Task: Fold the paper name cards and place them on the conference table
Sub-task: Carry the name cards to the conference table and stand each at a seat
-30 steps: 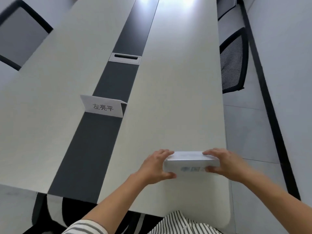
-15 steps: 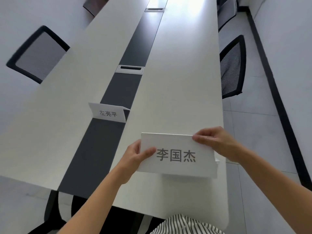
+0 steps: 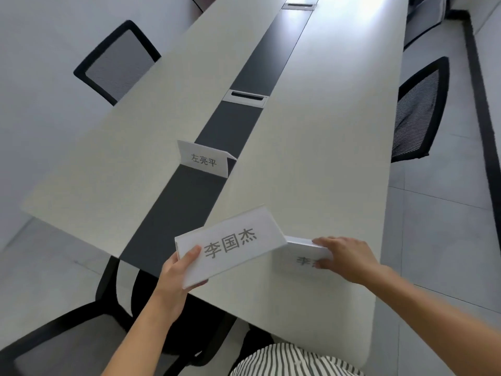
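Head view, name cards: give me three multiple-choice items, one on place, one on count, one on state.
1. Where does the folded white paper name card stand?
A. on the dark centre strip
B. on a chair
C. on the floor

2. How many black mesh chairs stand right of the long pale conference table?
A. none
B. one
C. three

3. The left hand is:
A. empty
B. holding a printed white card
C. flat on the table

Key: 1 A, it straddles the strip; 2 B, one chair; 3 B, fingers pinch its corner.
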`<state>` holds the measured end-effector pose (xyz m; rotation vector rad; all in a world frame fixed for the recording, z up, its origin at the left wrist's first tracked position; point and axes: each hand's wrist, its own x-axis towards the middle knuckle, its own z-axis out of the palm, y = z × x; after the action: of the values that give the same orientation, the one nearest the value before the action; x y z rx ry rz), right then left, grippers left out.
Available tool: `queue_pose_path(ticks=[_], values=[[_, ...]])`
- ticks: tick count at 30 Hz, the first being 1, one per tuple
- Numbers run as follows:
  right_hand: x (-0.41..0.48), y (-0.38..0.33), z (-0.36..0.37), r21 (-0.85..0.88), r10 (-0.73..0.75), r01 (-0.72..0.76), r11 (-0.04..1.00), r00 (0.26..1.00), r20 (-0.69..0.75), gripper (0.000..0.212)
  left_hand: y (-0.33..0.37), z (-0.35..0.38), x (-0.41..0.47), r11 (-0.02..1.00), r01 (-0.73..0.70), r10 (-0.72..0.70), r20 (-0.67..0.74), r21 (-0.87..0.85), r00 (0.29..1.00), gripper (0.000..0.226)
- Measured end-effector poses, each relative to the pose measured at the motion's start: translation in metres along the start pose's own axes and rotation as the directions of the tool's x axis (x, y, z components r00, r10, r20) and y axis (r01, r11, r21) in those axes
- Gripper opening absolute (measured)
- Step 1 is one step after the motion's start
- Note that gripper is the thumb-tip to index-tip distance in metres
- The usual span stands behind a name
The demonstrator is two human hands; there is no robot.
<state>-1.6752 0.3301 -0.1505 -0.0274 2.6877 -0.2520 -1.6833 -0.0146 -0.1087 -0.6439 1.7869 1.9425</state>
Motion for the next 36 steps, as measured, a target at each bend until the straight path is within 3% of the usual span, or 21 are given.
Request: queue_pose_path(ticks=[6,14,23,28,32,36], values=[[-0.013,-0.003,-0.041,-0.021,-0.084,0.082,0.996,0.985,-0.151,0.049,-0.015,-0.008,-0.027,0.99,-0.041,0.028,-0.094,-0.136,0.995,0.05],[-0.023,-0.068,-0.084,0.06,-0.206,0.223,0.973,0.955,-0.213,0.048,-0.011,-0.043,-0.085,0.912,-0.297,0.226,-0.258,-0.282,0.939,0.046],[-0.049,-0.188,-0.045,0.11,-0.372,0.378,0.919,0.925,-0.078,0.051,-0.049,-0.147,-0.173,0.813,-0.483,0.229,-0.584,-0.326,0.779,0.03],[-0.082,-0.29,-0.007,0.306,-0.485,0.468,0.829,0.874,-0.025,0.042,-0.089,-0.231,-0.246,0.8,-0.53,0.215,-0.69,-0.282,0.691,0.025],[-0.117,-0.382,0.034,0.347,-0.545,0.521,0.78,0.838,-0.034,0.036,-0.123,-0.313,-0.312,0.793,-0.546,0.17,-0.762,-0.271,0.625,0.022],[-0.144,-0.466,0.067,0.3,-0.588,0.561,0.772,0.809,0.003,0.035,-0.157,-0.383,-0.364,0.795,-0.547,0.069,-0.858,-0.261,0.51,0.022]])
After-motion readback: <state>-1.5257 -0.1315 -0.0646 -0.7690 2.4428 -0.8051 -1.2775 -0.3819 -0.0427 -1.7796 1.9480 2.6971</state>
